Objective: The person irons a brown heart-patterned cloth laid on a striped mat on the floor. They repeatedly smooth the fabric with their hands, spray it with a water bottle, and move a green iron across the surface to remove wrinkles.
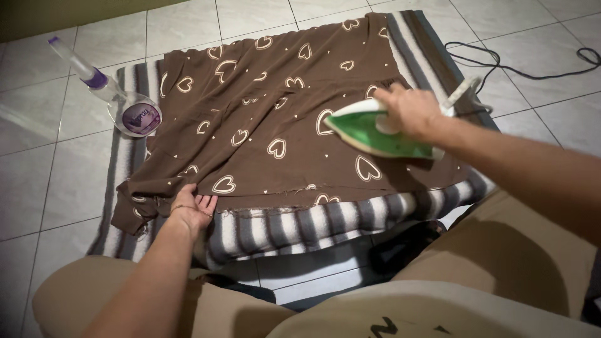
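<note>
I had my right hand point(410, 111) closed around the green iron point(375, 133) on the brown heart-print cloth point(275, 125), left hand point(193, 209) open, pinning its near edge taut on the striped blanket point(300, 225).

Left hand point(193, 211): low, near side of scene, left of centre. Forearm bare, runs up from near left corner toward hand. Palm turned partly upward, fingers point(206, 201) loosely curled, not closed into fist, tips pointing far. Thin band at wrist.

Right hand point(410, 111): farther away, right of centre. Forearm bare, comes in from right edge, slanting down-left. Wrist straight, back of hand up, fingers wrapped closed in firm grasp.
</note>
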